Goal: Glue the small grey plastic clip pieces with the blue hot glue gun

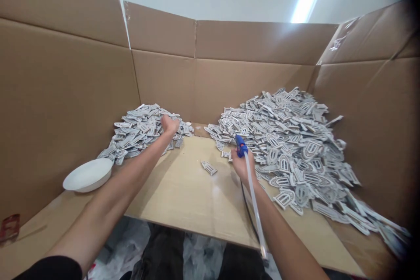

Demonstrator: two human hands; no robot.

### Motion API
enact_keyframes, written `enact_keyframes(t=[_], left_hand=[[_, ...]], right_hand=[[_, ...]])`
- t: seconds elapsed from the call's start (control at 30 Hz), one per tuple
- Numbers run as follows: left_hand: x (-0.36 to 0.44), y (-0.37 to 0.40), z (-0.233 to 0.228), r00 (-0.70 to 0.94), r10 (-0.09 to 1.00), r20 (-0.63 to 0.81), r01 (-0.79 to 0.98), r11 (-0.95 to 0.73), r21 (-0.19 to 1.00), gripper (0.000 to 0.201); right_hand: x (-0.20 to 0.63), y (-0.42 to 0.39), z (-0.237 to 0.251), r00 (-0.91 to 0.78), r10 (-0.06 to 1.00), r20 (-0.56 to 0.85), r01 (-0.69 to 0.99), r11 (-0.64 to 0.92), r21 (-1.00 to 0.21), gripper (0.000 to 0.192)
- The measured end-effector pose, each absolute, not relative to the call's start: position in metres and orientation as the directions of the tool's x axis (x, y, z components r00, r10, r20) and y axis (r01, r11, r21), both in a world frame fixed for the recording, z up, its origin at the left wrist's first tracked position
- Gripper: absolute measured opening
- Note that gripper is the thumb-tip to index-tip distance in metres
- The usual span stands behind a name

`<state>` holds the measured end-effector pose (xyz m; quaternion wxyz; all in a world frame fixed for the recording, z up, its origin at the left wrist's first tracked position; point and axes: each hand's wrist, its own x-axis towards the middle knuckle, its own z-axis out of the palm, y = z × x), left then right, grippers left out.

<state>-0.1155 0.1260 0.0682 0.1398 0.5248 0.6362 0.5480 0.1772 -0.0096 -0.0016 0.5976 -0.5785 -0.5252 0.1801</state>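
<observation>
My right hand is closed around a blue hot glue gun, whose nozzle points away from me toward the right pile. A long translucent glue stick runs back from the gun over my wrist. My left hand is at the left pile of pale arch-shaped pieces, its fingers curled. What it holds, if anything, is hidden. One loose arch-shaped piece lies on the board between my hands. The larger pile of these pieces rises beside my right hand.
A white bowl stands at the left, by my forearm. Tall cardboard walls enclose the tan board at the back and sides. A dark cord hangs from the gun. A red packet lies at the far left.
</observation>
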Motion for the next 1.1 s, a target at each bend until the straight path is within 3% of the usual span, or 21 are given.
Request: enact_keyframes(t=[0.1, 0.27, 0.43, 0.53, 0.6, 0.7, 0.87, 0.97, 1.1], left_hand=[[-0.08, 0.104, 0.037, -0.402, 0.838, 0.369, 0.567, -0.09, 0.819, 0.025], [-0.046, 0.056, 0.005, 0.034, 0.975, 0.218, 0.592, -0.195, 0.782, 0.015], [-0.049, 0.032, 0.006, 0.488, 0.865, 0.113, 0.531, -0.397, 0.749, 0.063], [-0.05, 0.029, 0.0, 0.609, 0.791, 0.062, 0.511, -0.45, 0.732, 0.06], [-0.049, 0.027, -0.006, 0.608, 0.789, 0.081, 0.497, -0.459, 0.737, 0.049], [-0.046, 0.022, -0.015, 0.525, 0.834, 0.17, 0.461, -0.446, 0.768, 0.039], [-0.047, 0.016, -0.017, 0.257, 0.942, 0.215, 0.352, -0.299, 0.887, 0.038], [-0.051, 0.022, -0.012, 0.122, 0.987, 0.106, 0.243, -0.133, 0.961, 0.03], [-0.058, 0.029, -0.003, -0.085, 0.989, -0.121, 0.073, 0.127, 0.989, 0.038]], right_hand=[[0.179, -0.009, -0.001, 0.405, 0.814, 0.417, 0.389, 0.259, -0.884, 0.027], [0.18, -0.013, 0.004, 0.373, 0.849, 0.374, 0.465, 0.178, -0.867, 0.02], [0.194, -0.014, 0.007, 0.342, 0.87, 0.355, 0.607, 0.084, -0.79, 0.013], [0.205, -0.013, 0.008, 0.347, 0.873, 0.342, 0.706, -0.003, -0.708, 0.015], [0.21, -0.013, 0.01, 0.309, 0.889, 0.338, 0.759, -0.016, -0.651, 0.016], [0.214, -0.015, 0.013, 0.13, 0.946, 0.298, 0.778, 0.089, -0.622, 0.013], [0.206, -0.018, 0.011, -0.253, 0.942, 0.221, 0.62, 0.333, -0.711, 0.022], [0.194, -0.019, 0.004, -0.387, 0.901, 0.197, 0.575, 0.403, -0.712, 0.032], [0.183, -0.019, -0.003, -0.463, 0.875, 0.138, 0.605, 0.426, -0.673, 0.032]])
